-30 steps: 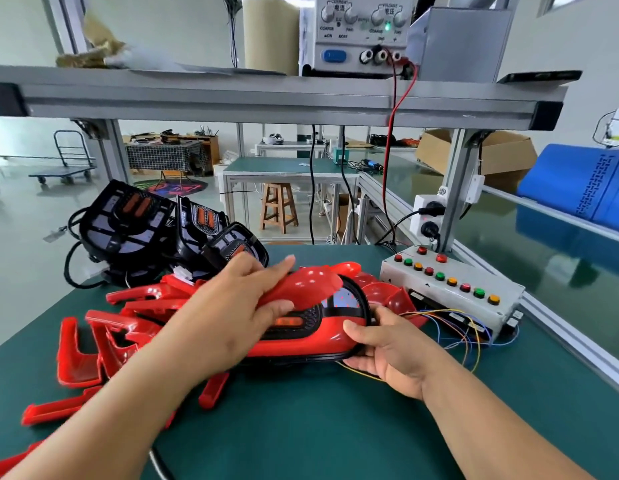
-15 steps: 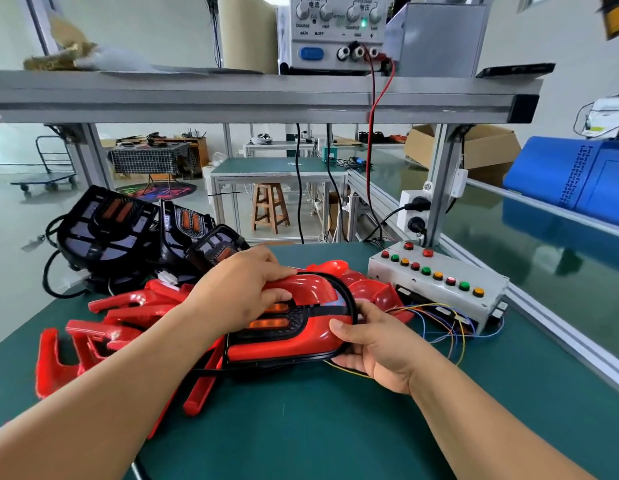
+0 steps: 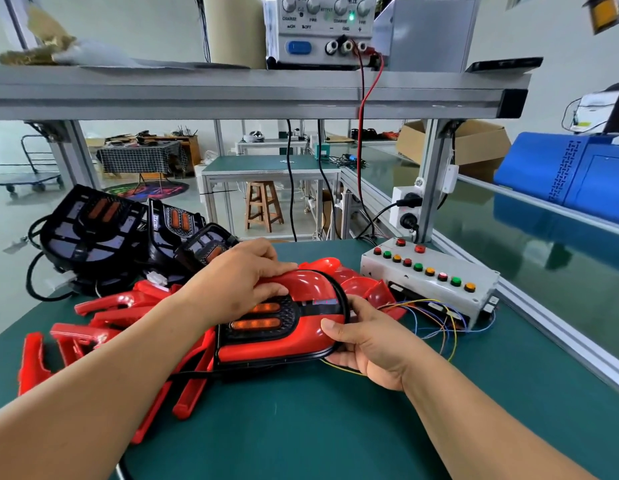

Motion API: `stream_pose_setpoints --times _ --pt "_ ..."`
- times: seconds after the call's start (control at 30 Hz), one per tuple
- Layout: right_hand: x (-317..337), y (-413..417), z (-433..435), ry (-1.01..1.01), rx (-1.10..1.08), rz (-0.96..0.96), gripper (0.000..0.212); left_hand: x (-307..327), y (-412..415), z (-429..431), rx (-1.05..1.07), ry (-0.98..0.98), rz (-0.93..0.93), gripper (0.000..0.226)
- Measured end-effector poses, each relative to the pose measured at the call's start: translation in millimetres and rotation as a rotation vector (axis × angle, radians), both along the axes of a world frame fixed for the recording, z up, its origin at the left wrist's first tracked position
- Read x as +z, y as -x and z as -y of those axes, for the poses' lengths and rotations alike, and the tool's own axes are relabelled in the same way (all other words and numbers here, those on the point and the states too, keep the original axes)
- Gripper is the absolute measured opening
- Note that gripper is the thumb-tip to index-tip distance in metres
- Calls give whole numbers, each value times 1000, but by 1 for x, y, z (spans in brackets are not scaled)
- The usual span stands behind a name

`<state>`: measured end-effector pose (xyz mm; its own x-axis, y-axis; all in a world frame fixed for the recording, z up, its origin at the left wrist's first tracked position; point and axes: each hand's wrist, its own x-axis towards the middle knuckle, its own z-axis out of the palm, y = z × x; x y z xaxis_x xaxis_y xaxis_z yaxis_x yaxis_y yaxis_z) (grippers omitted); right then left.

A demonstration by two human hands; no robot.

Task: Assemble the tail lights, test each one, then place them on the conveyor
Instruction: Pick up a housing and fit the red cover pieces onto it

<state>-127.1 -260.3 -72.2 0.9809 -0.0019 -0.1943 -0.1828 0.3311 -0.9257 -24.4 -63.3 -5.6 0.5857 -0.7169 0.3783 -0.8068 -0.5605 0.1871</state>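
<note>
Both hands are gripping one tail light [image 3: 284, 341]; my left hand [image 3: 239, 289] is lying palm-down over its top, fingers curling over the far edge and thumb pressing on the glossy red cover; my right hand [image 3: 370, 344] is clasping the right end, thumb on top and fingers tucked underneath. The tail light is sitting low over the green table mat [image 3: 335, 427], in the middle of the bench, its left end overlapping a pile of loose red covers [image 3: 93, 327]; it is facing up, showing a black grille with two orange strips (whether they are lit, I cannot tell).

Behind the pile, at the far left, black housings [image 3: 93, 230] are leaning together with cables trailing from them; just right of the tail light a grey button box [image 3: 429, 282] is standing with a row of red, green and orange buttons, and thin coloured wires [image 3: 436, 317] are spilling from its front towards my right hand. Further right, beyond an aluminium rail, the shiny green conveyor [image 3: 526, 258] is running away from me, carrying a blue case [image 3: 578, 178]. On the shelf overhead a power supply [image 3: 318, 29] is showing a green light.
</note>
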Motion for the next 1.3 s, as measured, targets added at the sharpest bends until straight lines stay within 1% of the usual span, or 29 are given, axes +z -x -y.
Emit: stream_pose_setpoints --times 0.1,0.23,0.3,0.37,0.43,0.63,0.77,0.87,0.97,1.07,1.23,1.3 --pt "-2 0 0 32 7 13 43 3 3 -2 -9 12 26 42" --pt "-2 -2 1 57 8 4 45 16 5 -4 -38 101 61 41" --pt "-3 -2 1 61 5 2 48 17 6 -1 -32 48 88 41" --pt "-4 -1 2 69 12 4 47 13 8 3 -21 -27 65 43" --pt "-4 -1 3 61 18 8 46 7 7 4 -9 -62 32 43" --pt "-6 -4 4 49 15 18 48 -6 2 4 1 -14 89 45" --pt "-8 -4 4 60 14 30 48 -8 5 5 39 -43 114 45" --pt "-8 -4 4 62 19 44 47 -9 9 4 82 -100 108 46" --pt "-7 -4 3 105 31 51 44 -11 11 1 132 -38 94 43" --pt "-8 -4 2 105 38 60 41 -10 10 1 100 -69 90 45" --pt "-9 -4 3 79 38 66 43 -3 6 -5 -7 -58 -33 44" --pt "-9 -5 3 78 40 64 42 -1 5 -6 -15 -61 -35 44"
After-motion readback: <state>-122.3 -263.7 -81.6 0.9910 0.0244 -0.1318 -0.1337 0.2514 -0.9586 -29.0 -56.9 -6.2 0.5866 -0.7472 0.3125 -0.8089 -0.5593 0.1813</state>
